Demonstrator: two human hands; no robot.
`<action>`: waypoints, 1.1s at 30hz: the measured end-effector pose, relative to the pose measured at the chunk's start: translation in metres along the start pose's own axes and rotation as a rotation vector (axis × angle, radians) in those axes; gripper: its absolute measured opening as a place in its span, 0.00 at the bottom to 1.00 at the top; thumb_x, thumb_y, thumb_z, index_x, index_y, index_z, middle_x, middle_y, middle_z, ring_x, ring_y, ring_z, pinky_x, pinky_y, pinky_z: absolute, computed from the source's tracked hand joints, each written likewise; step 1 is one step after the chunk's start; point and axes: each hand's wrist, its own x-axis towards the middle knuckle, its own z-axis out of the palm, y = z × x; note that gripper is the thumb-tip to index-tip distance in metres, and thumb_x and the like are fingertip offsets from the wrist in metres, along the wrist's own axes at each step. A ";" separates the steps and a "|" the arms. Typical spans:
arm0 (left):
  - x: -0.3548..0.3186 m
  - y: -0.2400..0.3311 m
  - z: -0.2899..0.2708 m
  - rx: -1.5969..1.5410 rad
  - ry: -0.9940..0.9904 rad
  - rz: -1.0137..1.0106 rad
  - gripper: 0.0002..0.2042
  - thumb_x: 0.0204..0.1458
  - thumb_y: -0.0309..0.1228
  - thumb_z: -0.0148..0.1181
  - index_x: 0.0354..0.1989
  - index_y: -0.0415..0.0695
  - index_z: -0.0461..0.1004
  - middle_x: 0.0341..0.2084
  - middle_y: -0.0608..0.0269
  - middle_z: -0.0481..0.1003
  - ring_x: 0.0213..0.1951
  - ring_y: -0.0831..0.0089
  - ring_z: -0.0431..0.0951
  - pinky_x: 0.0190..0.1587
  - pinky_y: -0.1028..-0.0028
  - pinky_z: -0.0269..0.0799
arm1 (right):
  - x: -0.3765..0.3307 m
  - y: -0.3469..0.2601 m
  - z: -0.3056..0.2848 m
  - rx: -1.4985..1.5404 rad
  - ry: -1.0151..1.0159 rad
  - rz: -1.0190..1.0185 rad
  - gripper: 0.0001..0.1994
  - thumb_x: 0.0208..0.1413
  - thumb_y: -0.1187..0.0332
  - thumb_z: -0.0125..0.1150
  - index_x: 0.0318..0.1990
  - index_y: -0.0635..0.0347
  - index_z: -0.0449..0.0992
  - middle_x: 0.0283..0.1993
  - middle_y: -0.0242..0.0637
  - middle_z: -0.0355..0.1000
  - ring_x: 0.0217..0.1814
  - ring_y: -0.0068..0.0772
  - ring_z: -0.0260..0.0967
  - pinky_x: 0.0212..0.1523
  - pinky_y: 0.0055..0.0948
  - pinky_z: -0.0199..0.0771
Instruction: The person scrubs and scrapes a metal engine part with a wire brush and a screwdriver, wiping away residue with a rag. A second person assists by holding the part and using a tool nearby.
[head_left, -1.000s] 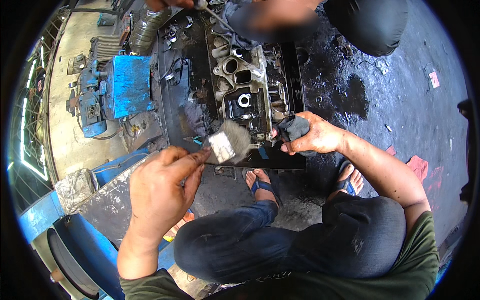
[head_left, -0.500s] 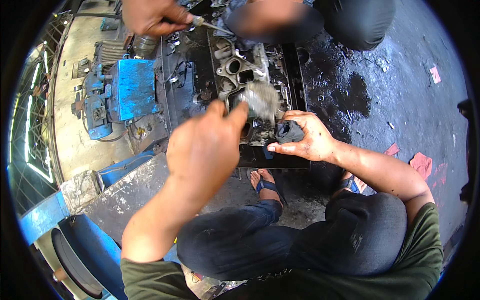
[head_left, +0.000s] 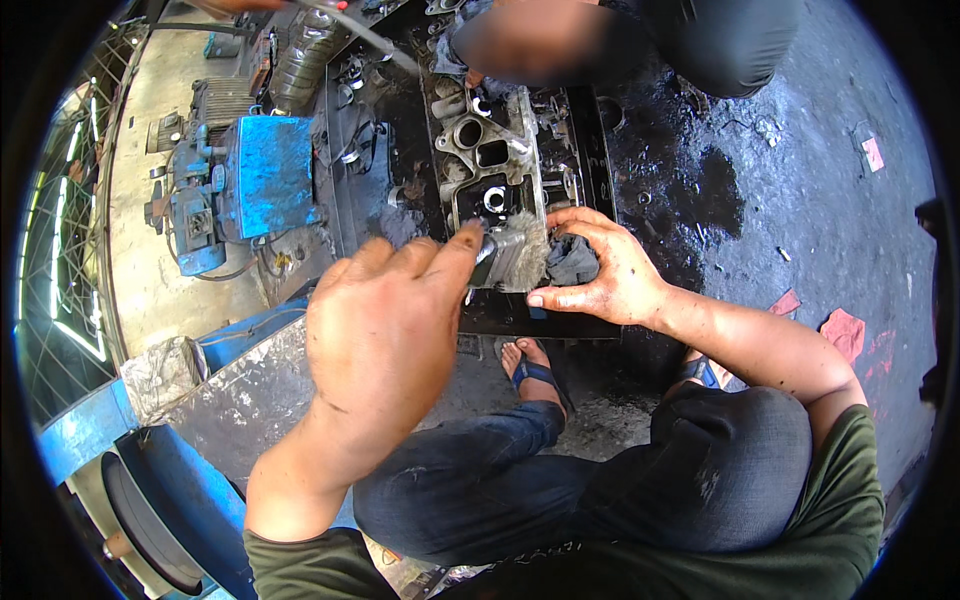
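My left hand (head_left: 385, 325) is closed around a brush (head_left: 518, 255) with pale, splayed bristles. The bristles press on the near end of a greasy metal engine cylinder head (head_left: 510, 185) that has round and squarish ports. At its near right corner, my right hand (head_left: 620, 275) curls around a bunched dark grey rag (head_left: 572, 262), its fingertips against the metal edge. The brush handle is mostly hidden by my left fingers.
A co-worker crouches at the far side, one hand (head_left: 235, 5) at the top edge with a blurred thin tool (head_left: 380, 42). On the left are a blue machine (head_left: 272, 180) and a plastic bottle (head_left: 305, 62). Pinkish cloth scraps (head_left: 843, 333) lie on the oily floor (head_left: 800, 200).
My left hand has drawn the brush down toward me, to the near end of the cylinder head. My right hand stays nearly in place. The co-worker's hand and tool moved up and left.
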 end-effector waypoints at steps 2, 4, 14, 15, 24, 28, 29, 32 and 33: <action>0.000 -0.003 0.007 0.013 0.018 -0.005 0.17 0.55 0.30 0.67 0.55 0.52 0.81 0.32 0.62 0.78 0.34 0.61 0.81 0.38 0.61 0.78 | 0.000 0.003 -0.003 0.001 -0.065 0.028 0.41 0.44 0.40 0.83 0.53 0.69 0.80 0.57 0.50 0.77 0.62 0.52 0.77 0.62 0.42 0.78; -0.009 -0.010 0.008 -0.059 -0.079 -0.047 0.16 0.56 0.30 0.67 0.53 0.51 0.82 0.34 0.60 0.78 0.35 0.58 0.82 0.38 0.60 0.79 | 0.000 0.003 -0.004 0.051 -0.123 0.094 0.41 0.44 0.39 0.82 0.53 0.70 0.79 0.53 0.51 0.79 0.60 0.53 0.78 0.62 0.42 0.78; -0.030 -0.011 0.014 -0.136 -0.119 -0.051 0.17 0.57 0.26 0.65 0.55 0.50 0.81 0.43 0.57 0.81 0.37 0.54 0.85 0.40 0.58 0.82 | -0.001 -0.005 0.000 0.015 -0.113 0.102 0.38 0.52 0.40 0.76 0.57 0.67 0.78 0.55 0.55 0.80 0.60 0.56 0.79 0.63 0.46 0.78; -0.030 -0.012 0.013 -0.111 -0.192 -0.110 0.17 0.56 0.26 0.66 0.55 0.49 0.81 0.44 0.57 0.82 0.38 0.53 0.85 0.41 0.58 0.81 | -0.001 -0.004 0.000 0.016 -0.136 0.132 0.38 0.52 0.39 0.76 0.57 0.67 0.79 0.56 0.56 0.80 0.61 0.56 0.79 0.63 0.46 0.78; -0.073 -0.029 0.047 -0.374 -0.082 0.025 0.25 0.57 0.27 0.61 0.66 0.55 0.76 0.43 0.57 0.81 0.37 0.54 0.84 0.39 0.59 0.83 | -0.006 -0.010 0.000 -0.076 0.040 -0.093 0.27 0.50 0.49 0.81 0.45 0.65 0.82 0.38 0.53 0.82 0.42 0.55 0.84 0.43 0.43 0.83; -0.067 -0.027 0.034 -0.307 -0.191 -0.057 0.26 0.58 0.33 0.60 0.67 0.59 0.75 0.37 0.59 0.77 0.37 0.56 0.85 0.34 0.61 0.84 | -0.003 -0.019 -0.004 -0.151 0.030 -0.170 0.25 0.49 0.52 0.82 0.43 0.65 0.81 0.37 0.49 0.83 0.41 0.51 0.84 0.44 0.41 0.83; -0.064 -0.024 0.031 -0.318 -0.041 -0.074 0.26 0.58 0.33 0.60 0.68 0.60 0.75 0.37 0.59 0.76 0.36 0.57 0.85 0.34 0.61 0.83 | -0.004 -0.018 -0.004 -0.245 0.082 -0.205 0.26 0.48 0.53 0.82 0.42 0.66 0.81 0.37 0.50 0.82 0.40 0.51 0.84 0.45 0.42 0.82; -0.058 -0.027 0.029 -0.398 0.003 -0.065 0.25 0.58 0.33 0.60 0.67 0.61 0.75 0.41 0.57 0.76 0.37 0.58 0.86 0.36 0.61 0.84 | 0.001 -0.011 -0.001 -0.172 0.086 -0.079 0.27 0.45 0.53 0.84 0.41 0.68 0.80 0.36 0.51 0.82 0.38 0.53 0.83 0.45 0.43 0.82; -0.060 -0.029 0.033 -0.427 -0.074 -0.052 0.24 0.57 0.31 0.60 0.64 0.60 0.77 0.41 0.56 0.77 0.38 0.58 0.86 0.38 0.60 0.84 | 0.000 -0.007 0.002 -0.139 0.086 -0.048 0.28 0.44 0.53 0.85 0.40 0.69 0.80 0.36 0.52 0.82 0.38 0.53 0.82 0.45 0.43 0.82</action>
